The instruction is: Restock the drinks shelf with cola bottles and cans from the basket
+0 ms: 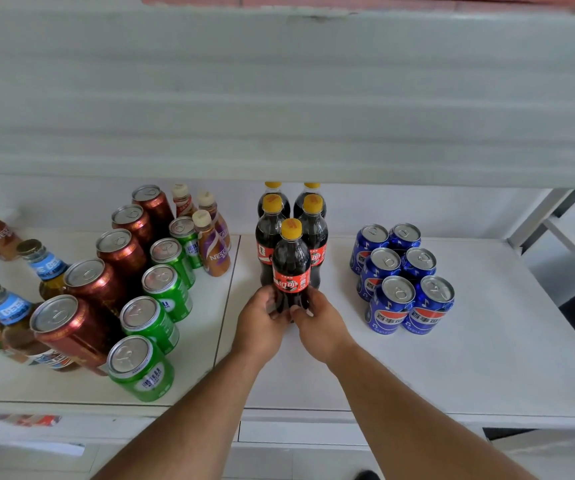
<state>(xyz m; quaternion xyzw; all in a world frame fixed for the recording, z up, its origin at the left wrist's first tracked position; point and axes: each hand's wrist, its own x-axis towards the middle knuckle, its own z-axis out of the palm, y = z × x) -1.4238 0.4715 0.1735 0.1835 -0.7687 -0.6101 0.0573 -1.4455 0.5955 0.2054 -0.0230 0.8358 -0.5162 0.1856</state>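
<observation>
Both hands, left hand (261, 318) & right hand (317, 322), grip the front cola bottle (291, 271) at its base, upright on the white shelf (486, 358), in front of two bottle pairs. Best slide it back square, label fwd.

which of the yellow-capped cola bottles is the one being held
The front cola bottle, nearest the shelf's edge. The left hand and right hand grip its base; the four bottles behind it stand untouched in two rows.

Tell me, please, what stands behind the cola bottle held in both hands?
Behind the front cola bottle stand four more cola bottles in two rows. The upper shelf hides anything farther back.
</observation>
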